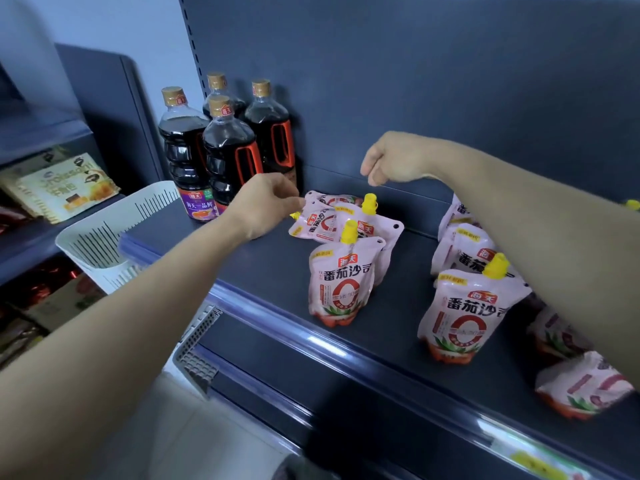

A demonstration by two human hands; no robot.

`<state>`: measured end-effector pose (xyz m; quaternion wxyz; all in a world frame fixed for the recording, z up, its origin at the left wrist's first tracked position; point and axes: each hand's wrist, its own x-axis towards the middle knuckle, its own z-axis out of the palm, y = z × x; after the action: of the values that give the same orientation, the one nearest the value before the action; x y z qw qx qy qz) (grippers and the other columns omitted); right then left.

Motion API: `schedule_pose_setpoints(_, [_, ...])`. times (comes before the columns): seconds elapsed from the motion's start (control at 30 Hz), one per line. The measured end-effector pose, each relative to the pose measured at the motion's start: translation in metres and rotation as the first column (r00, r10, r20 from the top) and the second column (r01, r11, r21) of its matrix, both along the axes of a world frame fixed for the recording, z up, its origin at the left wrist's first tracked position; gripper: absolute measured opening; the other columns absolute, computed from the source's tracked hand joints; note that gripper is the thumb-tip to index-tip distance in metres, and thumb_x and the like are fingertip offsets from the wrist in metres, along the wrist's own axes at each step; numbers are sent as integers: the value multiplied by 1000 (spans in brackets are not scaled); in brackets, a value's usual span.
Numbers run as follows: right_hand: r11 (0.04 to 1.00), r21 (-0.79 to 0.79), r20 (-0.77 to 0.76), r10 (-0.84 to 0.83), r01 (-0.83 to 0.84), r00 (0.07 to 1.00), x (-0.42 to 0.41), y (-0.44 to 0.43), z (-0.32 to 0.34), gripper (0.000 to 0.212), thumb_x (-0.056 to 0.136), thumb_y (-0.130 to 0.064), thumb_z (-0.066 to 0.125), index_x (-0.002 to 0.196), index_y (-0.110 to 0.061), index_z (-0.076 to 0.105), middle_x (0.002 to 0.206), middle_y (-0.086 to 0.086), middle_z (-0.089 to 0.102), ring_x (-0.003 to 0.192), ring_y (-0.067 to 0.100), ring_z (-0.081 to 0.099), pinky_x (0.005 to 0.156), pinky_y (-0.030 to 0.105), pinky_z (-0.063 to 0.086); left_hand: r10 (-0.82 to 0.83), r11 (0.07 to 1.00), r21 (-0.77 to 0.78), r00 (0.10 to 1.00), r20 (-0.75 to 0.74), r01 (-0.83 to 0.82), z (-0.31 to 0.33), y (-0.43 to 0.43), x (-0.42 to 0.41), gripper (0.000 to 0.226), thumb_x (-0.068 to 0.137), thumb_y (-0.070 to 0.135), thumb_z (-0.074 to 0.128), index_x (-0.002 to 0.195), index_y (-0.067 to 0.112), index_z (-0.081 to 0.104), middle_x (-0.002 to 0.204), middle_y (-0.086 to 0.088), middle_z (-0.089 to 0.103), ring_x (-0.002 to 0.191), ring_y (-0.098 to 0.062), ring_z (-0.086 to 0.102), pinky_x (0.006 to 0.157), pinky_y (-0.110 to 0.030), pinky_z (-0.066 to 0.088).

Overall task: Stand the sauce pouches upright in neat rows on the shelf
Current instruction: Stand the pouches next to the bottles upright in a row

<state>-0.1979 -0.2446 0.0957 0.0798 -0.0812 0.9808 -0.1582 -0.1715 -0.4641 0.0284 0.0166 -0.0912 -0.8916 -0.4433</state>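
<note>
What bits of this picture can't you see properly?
Head view:
- Pouches at the right: partly hidden by the right forearm.
- Lower-right pouches: blurred and cut off by the edge.
- Left hand: its fingertips meet the lying pouch, but the grip is unclear.
- Box on the left shelf: its print is blurred.

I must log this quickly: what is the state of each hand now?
Left hand: pinches the corner of the lying pouch.
Right hand: loosely curled, holds nothing.
</note>
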Motion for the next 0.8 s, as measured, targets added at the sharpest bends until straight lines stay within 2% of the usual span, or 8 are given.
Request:
schedule_pose_setpoints(0.27, [1000, 26, 73, -17, 15, 997, -56, -11, -17, 38, 83, -19, 71, 119, -12, 63, 122, 7, 65, 115, 25, 57, 92, 29, 41, 124, 970, -231, 964, 234, -69, -43, 12, -63, 31, 80, 29, 67, 64, 10, 48, 61, -3, 43, 54, -19, 38, 48, -26, 30])
schedule_pose_setpoints(0.4, [1000, 25, 107, -6, 3, 994, -83, -15, -30, 45, 82, -21, 72, 124, -12, 59, 126, 6, 63, 116, 24, 56, 92, 29, 40, 138, 977, -204, 931, 339, -70, -59, 22, -89, 34, 79, 30, 69, 95, 6, 51, 80, -5, 49, 69, -20, 46, 57, -28, 36])
schedule_pose_setpoints(0.57, [990, 111, 114, 70, -82, 991, -106, -22, -51, 58, 83, -23, 71, 136, -14, 49, 140, 7, 52, 126, 25, 50, 106, 33, 39, 157, 984, -141, 892, 424, -105, -78, 30, -108, 30, 78, 29, 71, 76, 9, 48, 59, -1, 37, 51, -14, 36, 44, -26, 26])
schedule_pose_setpoints(0.6, [985, 140, 113, 88, -104, 990, -110, -23, -55, 60, 83, -23, 71, 138, -15, 47, 142, 7, 49, 129, 25, 48, 107, 33, 38, 167, 985, -115, 875, 455, -129, -84, 31, -113, 59, 78, 28, 72, 83, 8, 17, 58, -2, 36, 52, -14, 36, 44, -25, 26])
schedule_pose_setpoints(0.63, [977, 173, 110, 108, -126, 988, -113, -23, -58, 62, 83, -24, 70, 139, -16, 44, 144, 6, 47, 130, 26, 47, 106, 32, 37, 162, 986, -108, 868, 469, -126, -85, 31, -113, 54, 78, 28, 72, 109, -6, 45, 59, -2, 38, 53, -15, 37, 44, -25, 26])
schedule_pose_setpoints(0.67, [967, 205, 106, 130, -149, 986, -117, -22, -61, 64, 83, -25, 70, 141, -18, 42, 145, 6, 46, 131, 26, 46, 103, 31, 37, 170, 985, -100, 867, 468, -140, -88, 32, -117, 39, 77, 28, 73, 97, -1, 54, 62, -4, 41, 57, -16, 40, 45, -25, 28])
schedule_pose_setpoints(0.7, [956, 234, 104, 153, -174, 983, -120, -23, -64, 66, 83, -25, 69, 142, -19, 40, 146, 6, 45, 131, 26, 45, 101, 30, 38, 190, 981, -115, 859, 475, -154, -90, 32, -118, 27, 77, 27, 73, 74, 9, 54, 65, -5, 44, 61, -17, 42, 46, -26, 29])
schedule_pose_setpoints(0.8, [929, 282, 128, 213, -241, 969, -132, -26, -73, 72, 82, -26, 70, 145, -21, 35, 146, 6, 44, 130, 27, 45, 99, 30, 38, 211, 976, -74, 821, 531, -203, -94, 34, -119, 31, 78, 25, 73, 71, 6, 49, 68, -5, 47, 72, -20, 47, 55, -26, 36])
